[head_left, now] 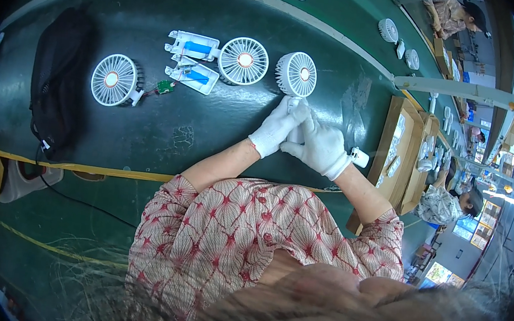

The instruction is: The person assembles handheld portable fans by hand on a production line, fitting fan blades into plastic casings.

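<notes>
Both my hands wear white gloves and meet around the handle of a small white hand-held fan (295, 75). Its round grille points away from me, above my fingers. My left hand (275, 128) wraps the handle from the left, its fingers closed. From the other side my right hand (322, 143) closes on the same handle, thumb toward me. Most of the handle is hidden by the gloves. Left of it lies a second fan (243, 62) with its handle shell (193, 77) split apart, showing blue batteries and wires.
Farther left lies a fan head (114, 80) wired to a green circuit board (165, 87). A black bag (59, 77) is beyond it. By my right wrist rests a white part (359, 157), near a cardboard box (390, 149) of white pieces. More fans (388, 29) lie across a rail.
</notes>
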The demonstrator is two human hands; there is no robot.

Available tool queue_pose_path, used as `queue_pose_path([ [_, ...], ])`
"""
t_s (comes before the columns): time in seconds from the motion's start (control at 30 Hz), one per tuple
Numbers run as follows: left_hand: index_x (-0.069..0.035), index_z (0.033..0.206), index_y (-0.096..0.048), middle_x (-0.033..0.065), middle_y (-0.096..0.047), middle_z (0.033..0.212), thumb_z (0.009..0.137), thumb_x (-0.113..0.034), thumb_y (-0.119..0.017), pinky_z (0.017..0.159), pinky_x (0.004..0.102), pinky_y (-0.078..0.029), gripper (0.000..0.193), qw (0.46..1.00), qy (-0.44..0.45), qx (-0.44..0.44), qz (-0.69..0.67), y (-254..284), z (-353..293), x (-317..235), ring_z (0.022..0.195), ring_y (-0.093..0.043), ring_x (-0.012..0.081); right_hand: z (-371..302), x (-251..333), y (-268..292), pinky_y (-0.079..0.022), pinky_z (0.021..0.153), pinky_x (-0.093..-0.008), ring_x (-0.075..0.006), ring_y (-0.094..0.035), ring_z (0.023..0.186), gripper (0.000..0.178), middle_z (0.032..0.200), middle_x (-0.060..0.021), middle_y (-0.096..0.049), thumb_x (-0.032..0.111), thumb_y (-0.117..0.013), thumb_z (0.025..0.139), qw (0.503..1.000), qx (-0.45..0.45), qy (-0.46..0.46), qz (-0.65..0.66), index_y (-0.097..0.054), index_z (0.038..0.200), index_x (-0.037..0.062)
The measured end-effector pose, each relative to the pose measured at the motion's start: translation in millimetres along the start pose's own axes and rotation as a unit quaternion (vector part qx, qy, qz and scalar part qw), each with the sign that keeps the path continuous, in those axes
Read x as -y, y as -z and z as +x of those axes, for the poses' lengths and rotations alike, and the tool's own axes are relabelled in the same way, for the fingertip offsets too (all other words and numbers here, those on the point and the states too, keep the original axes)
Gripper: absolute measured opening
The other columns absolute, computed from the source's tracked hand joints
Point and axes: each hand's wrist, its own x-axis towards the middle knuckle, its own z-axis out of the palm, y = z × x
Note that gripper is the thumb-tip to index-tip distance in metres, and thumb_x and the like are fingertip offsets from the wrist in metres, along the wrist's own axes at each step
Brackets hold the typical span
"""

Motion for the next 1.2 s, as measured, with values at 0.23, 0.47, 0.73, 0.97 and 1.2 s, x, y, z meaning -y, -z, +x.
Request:
queue_pose_path([
  [0.23, -0.003, 0.116, -0.05, 0.0097, -0.058, 0.107, 0.091, -0.023, -0.063, 0.088, 0.0343, -0.049, 0.035, 0.99, -0.022, 0.041, -0.133, 1, 4, -19, 0.098, -0.057, 0.0195, -1, -7, -12, -0.053, 0.062, -0.0429, -0.0347, -0.067, 0.074, 0.089, 0.092, -0.0198, -0.067, 0.05, -0.071, 0.072, 0.987, -0.045, -0.056, 0.146, -0.035, 0.138, 0.0042],
  [0.47, -0.007, 0.113, -0.054, 0.0073, -0.058, 0.105, 0.083, -0.025, -0.073, 0.096, 0.0412, -0.047, 0.04, 0.987, -0.033, 0.138, -0.081, 1, 4, -22, 0.115, -0.051, 0.0255, -16, -6, -29, -0.052, 0.071, -0.0446, -0.0367, -0.066, 0.078, 0.062, 0.082, -0.0201, -0.067, 0.044, -0.067, 0.079, 0.88, -0.227, -0.144, 0.392, -0.053, 0.124, 0.0055],
  [0.73, -0.007, 0.106, -0.058, 0.0066, -0.062, 0.101, 0.081, -0.03, -0.074, 0.1, 0.0416, -0.043, 0.037, 0.981, -0.059, 0.184, 0.001, -5, -1, -29, 0.126, -0.045, 0.0295, -13, 6, -12, -0.051, 0.069, -0.0474, -0.0386, -0.065, 0.074, 0.046, 0.078, -0.0209, -0.066, 0.049, -0.061, 0.081, 0.941, -0.125, -0.151, 0.275, -0.064, 0.092, 0.0043],
  [0.97, -0.006, 0.106, -0.058, 0.0073, -0.063, 0.099, 0.08, -0.03, -0.075, 0.101, 0.043, -0.042, 0.038, 0.982, -0.058, 0.178, 0.0, -4, -5, -31, 0.123, -0.048, 0.0296, -11, 8, -19, -0.051, 0.068, -0.0476, -0.0385, -0.065, 0.073, 0.047, 0.076, -0.021, -0.066, 0.051, -0.06, 0.082, 0.941, -0.148, -0.136, 0.271, -0.064, 0.09, 0.0052],
  [1.2, -0.005, 0.107, -0.058, 0.0088, -0.064, 0.099, 0.08, -0.031, -0.074, 0.1, 0.0438, -0.043, 0.04, 0.985, -0.066, 0.158, 0.003, -7, -5, -33, 0.117, -0.053, 0.0294, -13, 16, -14, -0.052, 0.07, -0.0451, -0.0394, -0.065, 0.079, 0.053, 0.083, -0.0216, -0.066, 0.045, -0.064, 0.08, 0.921, -0.15, -0.149, 0.326, -0.058, 0.111, 0.003],
])
